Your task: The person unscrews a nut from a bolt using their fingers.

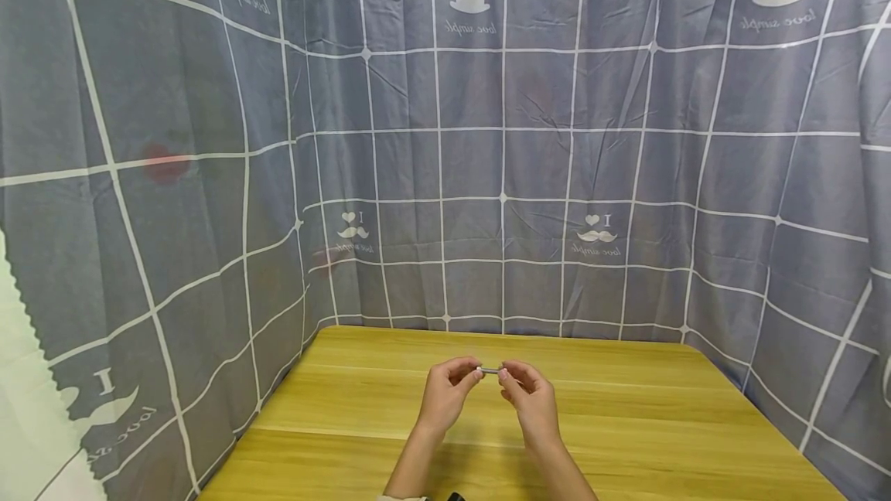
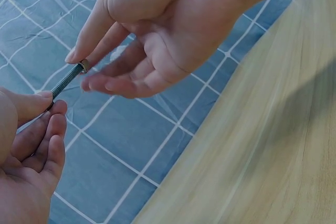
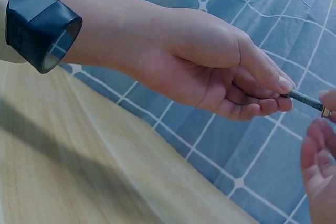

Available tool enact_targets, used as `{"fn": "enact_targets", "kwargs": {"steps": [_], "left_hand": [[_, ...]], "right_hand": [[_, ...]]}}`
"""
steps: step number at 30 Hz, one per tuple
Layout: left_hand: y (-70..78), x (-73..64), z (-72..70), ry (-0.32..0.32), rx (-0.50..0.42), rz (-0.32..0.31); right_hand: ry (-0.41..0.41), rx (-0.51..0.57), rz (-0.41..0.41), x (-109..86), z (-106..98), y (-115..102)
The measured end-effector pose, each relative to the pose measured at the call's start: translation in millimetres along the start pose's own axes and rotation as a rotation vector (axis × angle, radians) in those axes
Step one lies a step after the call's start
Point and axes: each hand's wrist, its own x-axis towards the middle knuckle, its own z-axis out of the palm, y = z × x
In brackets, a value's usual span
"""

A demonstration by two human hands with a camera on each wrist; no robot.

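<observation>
A grey threaded bolt (image 1: 490,370) is held level between both hands above the wooden table. My left hand (image 1: 445,397) pinches one end of it between thumb and fingertips; that end is mostly hidden by them. At the other end, a small brass-tinted nut (image 2: 84,65) sits round the thread. The thumb and index finger of my right hand (image 1: 534,402) pinch at this nut, while its other fingers are loosely bent below. Bare thread (image 3: 306,99) shows between the two hands in the right wrist view.
Light wooden table (image 1: 668,424) spreads below the hands. Grey curtain (image 1: 543,161) with white grid lines hangs behind it and on both sides. A black band (image 3: 44,27) is on the left wrist, by a pale sleeve (image 3: 31,3). White cloth (image 1: 35,400) hangs at far left.
</observation>
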Motion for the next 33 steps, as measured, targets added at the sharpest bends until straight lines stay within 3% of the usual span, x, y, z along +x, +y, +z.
{"fn": "enact_targets", "kwargs": {"steps": [4,9,17,25,30,33], "left_hand": [[-10.5,2.6,-1.0,0.003,-0.001,0.004],[-10.9,3.1,-1.6,0.011,-0.006,-0.001],[17.9,-5.9,-0.6,0.015,-0.006,0.019],[26.5,-9.2,-1.3,0.008,-0.032,0.023],[26.7,-8.7,-1.2,0.008,-0.022,0.004],[11.4,-4.0,-0.8,0.006,-0.011,-0.003]], "right_hand": [[-0.025,-0.013,0.037,0.1,0,0],[-0.047,0.002,0.043,-0.5,0,-1],[-0.041,0.041,0.009,-0.5,-2,1],[-0.048,0.063,-0.037,-0.5,-2,1],[-0.056,0.055,-0.048,-0.4,-2,1],[-0.041,0.063,-0.059,1.0,-2,3]]}}
